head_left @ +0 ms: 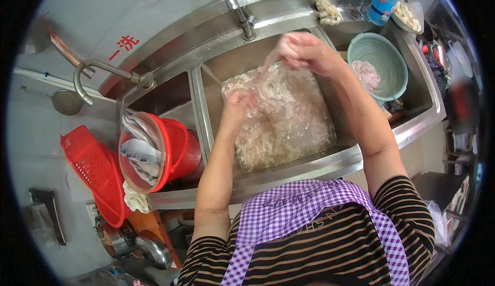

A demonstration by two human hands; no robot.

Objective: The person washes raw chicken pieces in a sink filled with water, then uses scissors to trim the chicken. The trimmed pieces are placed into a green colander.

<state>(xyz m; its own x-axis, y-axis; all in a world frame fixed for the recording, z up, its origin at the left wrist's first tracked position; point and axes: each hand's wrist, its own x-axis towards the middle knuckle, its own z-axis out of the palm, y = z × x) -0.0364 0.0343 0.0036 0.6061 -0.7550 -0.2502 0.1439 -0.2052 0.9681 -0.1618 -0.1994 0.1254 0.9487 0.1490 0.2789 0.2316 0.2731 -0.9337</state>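
A pale, slippery strip of raw offal or meat [267,64] is stretched slantwise between my two hands above the middle sink basin [212,131]. My right hand [307,52] grips its upper end, fingers curled, near the back of the basin. Lower and to the left, my left hand [239,104] closes on the other end; its fingers are blurred. Beneath both hands, a heap of similar pale pieces [278,104] lies in cloudy water in a squarish container, whose walls are mostly hidden.
Left, a red bucket [181,150] holds a clear tub of fish pieces [141,150]. A red plastic basket [91,170] stands beyond it. A green colander [390,65] with pink meat [365,76] sits in the right basin. A faucet [239,15] rises behind; a blue bottle [383,3] stands back right.
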